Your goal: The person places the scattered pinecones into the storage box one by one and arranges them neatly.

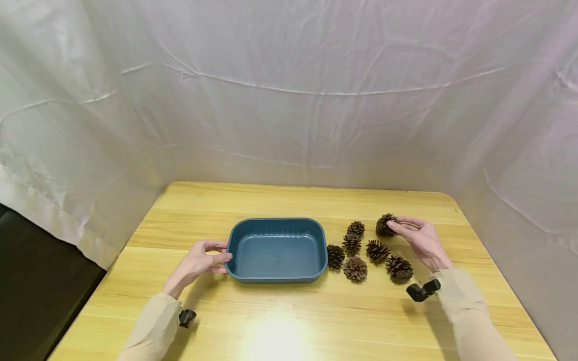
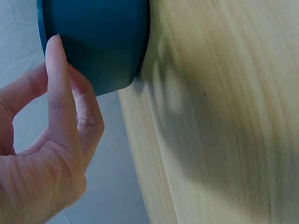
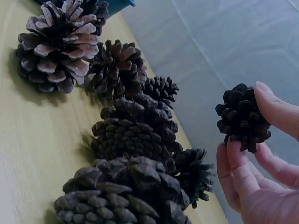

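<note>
1. From the head view, we see a light wooden table with a dark blue rectangular plastic tray near its middle. Our left hand rests against the tray's left end, thumb and fingers bent around the rim. To the right of the tray lie six brown pine cones in a loose cluster. Our right hand pinches a small dark brown pine cone at the far right of that group, fingertips closed on it. A wrinkled white cloth backdrop hangs behind and beside the table.

2. From the left wrist view, we see the left hand close up: the fingers lie together against the blue tray's outer wall, with the wooden table beside it.

3. From the right wrist view, we see the right hand holding the small pine cone clear of the table, thumb above and fingertips below, clamped on its scales. The other cones stand in a row on the table to the left, touching one another, well apart from the held one.
</note>
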Motion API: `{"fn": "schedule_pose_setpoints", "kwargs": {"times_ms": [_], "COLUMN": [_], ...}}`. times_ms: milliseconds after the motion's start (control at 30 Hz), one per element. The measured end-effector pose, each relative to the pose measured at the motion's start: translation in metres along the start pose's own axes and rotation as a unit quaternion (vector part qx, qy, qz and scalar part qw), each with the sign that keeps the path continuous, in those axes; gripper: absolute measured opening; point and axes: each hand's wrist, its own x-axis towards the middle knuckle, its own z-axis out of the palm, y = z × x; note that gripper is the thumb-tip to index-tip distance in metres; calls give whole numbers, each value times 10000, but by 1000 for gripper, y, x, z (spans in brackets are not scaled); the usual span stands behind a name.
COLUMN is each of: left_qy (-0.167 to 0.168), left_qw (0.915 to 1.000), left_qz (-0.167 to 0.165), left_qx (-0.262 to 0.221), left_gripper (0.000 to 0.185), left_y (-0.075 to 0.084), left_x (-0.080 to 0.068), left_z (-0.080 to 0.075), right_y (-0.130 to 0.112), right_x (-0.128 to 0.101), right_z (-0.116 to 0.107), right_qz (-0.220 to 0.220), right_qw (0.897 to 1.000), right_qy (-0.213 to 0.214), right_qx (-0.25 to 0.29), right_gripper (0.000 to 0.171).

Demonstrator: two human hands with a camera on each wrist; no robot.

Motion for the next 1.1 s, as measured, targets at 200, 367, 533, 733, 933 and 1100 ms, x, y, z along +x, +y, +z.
{"fn": "schedule_pose_setpoints", "kwargs": {"times_ms": [200,367,533,733,933,1100], "left_qy": [27,11,33,38,50,68], "left_qw": [10000,10000,10000,10000,10000,9999], "left_qz": [-19,28,53,32,16,56], "left_qx": [-26,8,5,-77,-80,-81], "left_gripper": [59,59,57,56,55,54], "left_y": [-1,-1,-1,0,1,0], "left_x": [0,-1,-2,-1,-1,-1], "left_z": [1,2,3,4,5,5], "right_y": [0,-1,-6,-9,-12,-15], "right_x": [1,3,1,1,4,6], "right_z": [5,9,15,24,34,43], "right_qz": [-245,-279,-240,-299,-155,-83], "right_qw": [9991,9989,9987,9983,9968,9961], "right_qy": [-172,-315,-255,-385,-768,-812], "right_qx": [303,227,-372,-333,163,-332], "right_gripper": [25,43,57,43,51,66]}}
